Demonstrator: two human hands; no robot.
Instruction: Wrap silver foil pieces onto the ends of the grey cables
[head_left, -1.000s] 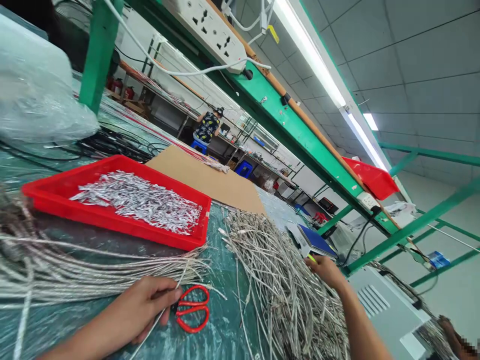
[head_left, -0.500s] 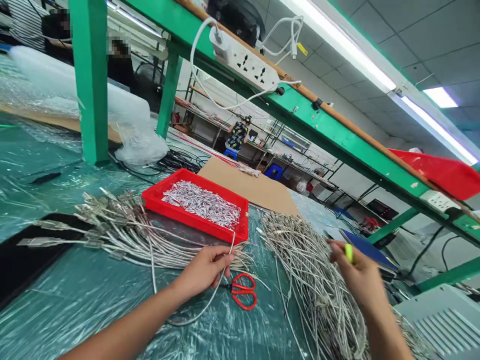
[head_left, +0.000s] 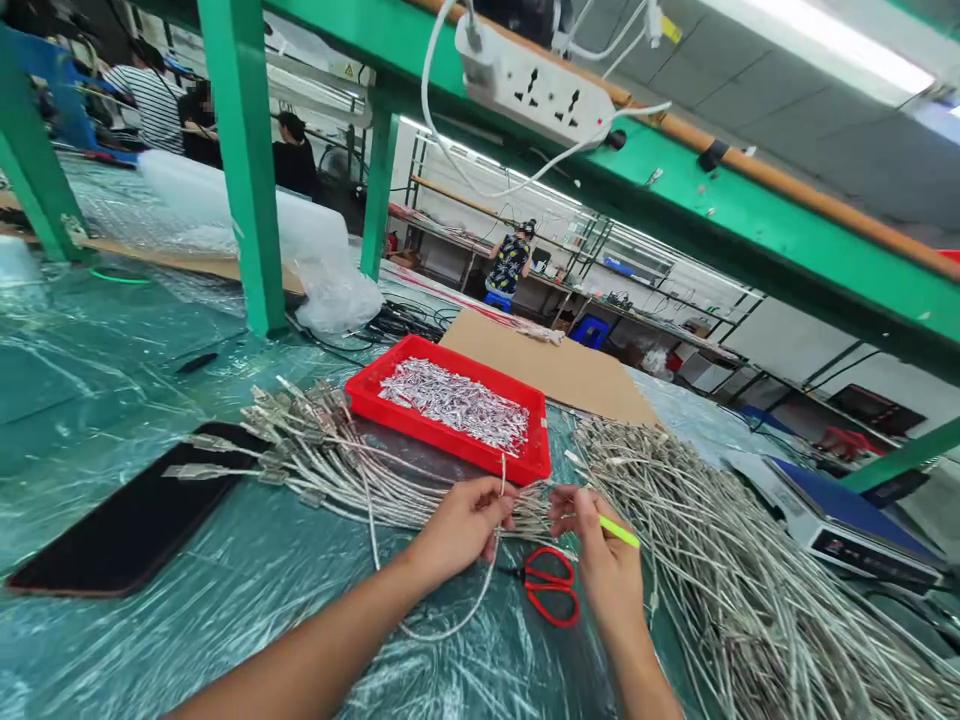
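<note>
My left hand (head_left: pixel 471 515) pinches a thin pale cable (head_left: pixel 474 608) near its end. The cable's tip points up past the fingers, and the rest loops down over the table. To its right, my right hand (head_left: pixel 604 550) is closed around a slim yellow-green tool (head_left: pixel 619 531), whose other end is hidden by the fingers. Its fingertips are apart from the left hand. Red-handled scissors (head_left: pixel 552 587) lie just below, between the two hands. Behind the left hand is a bundle of cables with clear-looking plugs (head_left: pixel 300 450).
A red tray (head_left: pixel 444 443) full of small silvery pieces stands beyond my hands. A large heap of cables (head_left: pixel 720 560) spreads on the right, beside a scale-like device (head_left: pixel 847 520). A black flat slab (head_left: pixel 135 515) lies left. Overhead runs a green beam with a power strip (head_left: pixel 536 88).
My right hand has come left from over the cable heap to near my left hand, with the yellow-green tool still in it. The left hand keeps its cable. The view has turned right.
</note>
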